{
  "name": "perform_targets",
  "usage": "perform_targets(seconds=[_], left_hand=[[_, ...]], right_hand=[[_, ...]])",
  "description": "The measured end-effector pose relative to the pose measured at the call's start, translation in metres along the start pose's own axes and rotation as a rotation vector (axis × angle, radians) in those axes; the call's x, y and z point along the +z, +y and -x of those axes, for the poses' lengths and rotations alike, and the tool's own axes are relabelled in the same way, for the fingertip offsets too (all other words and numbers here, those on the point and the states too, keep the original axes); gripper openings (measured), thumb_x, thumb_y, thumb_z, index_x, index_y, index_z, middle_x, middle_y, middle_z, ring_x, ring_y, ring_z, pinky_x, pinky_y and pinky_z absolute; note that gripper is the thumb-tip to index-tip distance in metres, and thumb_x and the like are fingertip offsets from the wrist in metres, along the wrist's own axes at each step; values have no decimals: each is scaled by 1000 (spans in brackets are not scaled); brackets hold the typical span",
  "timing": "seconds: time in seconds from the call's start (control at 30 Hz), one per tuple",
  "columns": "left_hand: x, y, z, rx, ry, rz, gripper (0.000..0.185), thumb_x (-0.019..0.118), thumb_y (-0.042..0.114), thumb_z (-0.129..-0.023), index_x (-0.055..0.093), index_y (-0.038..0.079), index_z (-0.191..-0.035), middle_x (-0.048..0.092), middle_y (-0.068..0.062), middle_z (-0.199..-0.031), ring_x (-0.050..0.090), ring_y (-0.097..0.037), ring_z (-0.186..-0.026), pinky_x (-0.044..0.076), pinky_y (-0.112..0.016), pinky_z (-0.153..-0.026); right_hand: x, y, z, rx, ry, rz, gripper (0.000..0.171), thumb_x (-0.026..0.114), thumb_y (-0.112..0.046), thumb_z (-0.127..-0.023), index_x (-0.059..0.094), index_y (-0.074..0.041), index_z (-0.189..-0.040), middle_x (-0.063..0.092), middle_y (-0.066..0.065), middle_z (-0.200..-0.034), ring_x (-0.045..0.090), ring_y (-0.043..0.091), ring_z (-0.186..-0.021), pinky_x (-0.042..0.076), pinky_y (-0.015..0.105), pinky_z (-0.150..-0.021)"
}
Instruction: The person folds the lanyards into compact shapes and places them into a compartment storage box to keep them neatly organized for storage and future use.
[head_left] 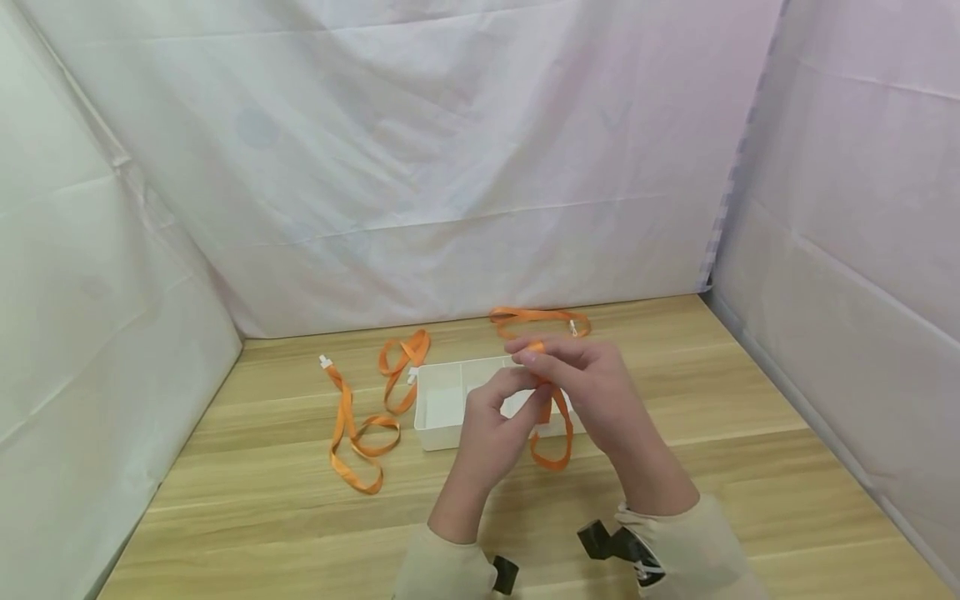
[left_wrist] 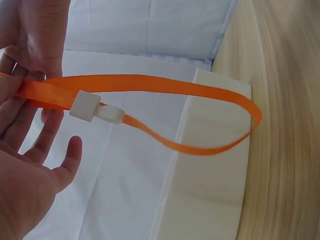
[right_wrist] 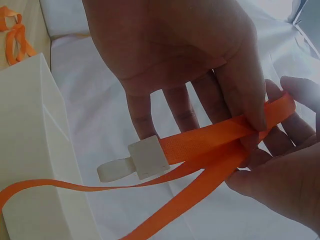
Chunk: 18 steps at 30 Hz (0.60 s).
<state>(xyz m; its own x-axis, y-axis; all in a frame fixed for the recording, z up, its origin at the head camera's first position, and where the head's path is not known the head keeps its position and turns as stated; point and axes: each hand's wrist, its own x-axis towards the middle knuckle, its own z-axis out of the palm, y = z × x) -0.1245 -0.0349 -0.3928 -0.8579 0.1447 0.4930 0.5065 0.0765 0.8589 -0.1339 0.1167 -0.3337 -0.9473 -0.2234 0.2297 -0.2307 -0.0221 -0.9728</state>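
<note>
Left hand [head_left: 491, 425] and right hand [head_left: 592, 387] raised together above the white plastic divided tray [head_left: 442, 406], both pinching one folded orange webbing strap [head_left: 553, 425] with a white plastic clip [left_wrist: 85, 106]. Strap loop hanging past the tray's near edge. Two more orange straps [head_left: 367, 417] [head_left: 540, 321] lying loose on the wooden surface [head_left: 712, 417], left of and behind the tray. White sheet walls [head_left: 450, 167] closing three sides; open room at the near edge

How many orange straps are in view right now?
3: one held in both hands above the white box, hanging at; one on the table left of the box; one behind the box. None seem hidden.
</note>
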Motion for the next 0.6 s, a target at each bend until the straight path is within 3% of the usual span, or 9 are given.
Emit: perform_targets(seconds=[0.3, 0.6], left_hand=[[-3, -5, 2, -88, -74, 44, 15, 70, 17, -103, 80, 11, -114, 80, -2, -121, 72, -15, -121, 58, -36, -106], [-5, -12, 3, -98, -120, 162, 17, 67, 16, -106, 77, 6, -115, 79, -14, -122, 70, -16, -124, 55, -38, -111]], right_hand=[[-1, -8, -3, 111, 72, -42, 19, 73, -24, -101, 83, -9, -93, 82, -6, -109, 60, 22, -131, 40, 45, -116], [-2, -15, -12, 84, 92, -69, 22, 70, -26, -104, 83, -9, -107, 82, -5, -105, 67, 22, -126, 46, 36, -114]])
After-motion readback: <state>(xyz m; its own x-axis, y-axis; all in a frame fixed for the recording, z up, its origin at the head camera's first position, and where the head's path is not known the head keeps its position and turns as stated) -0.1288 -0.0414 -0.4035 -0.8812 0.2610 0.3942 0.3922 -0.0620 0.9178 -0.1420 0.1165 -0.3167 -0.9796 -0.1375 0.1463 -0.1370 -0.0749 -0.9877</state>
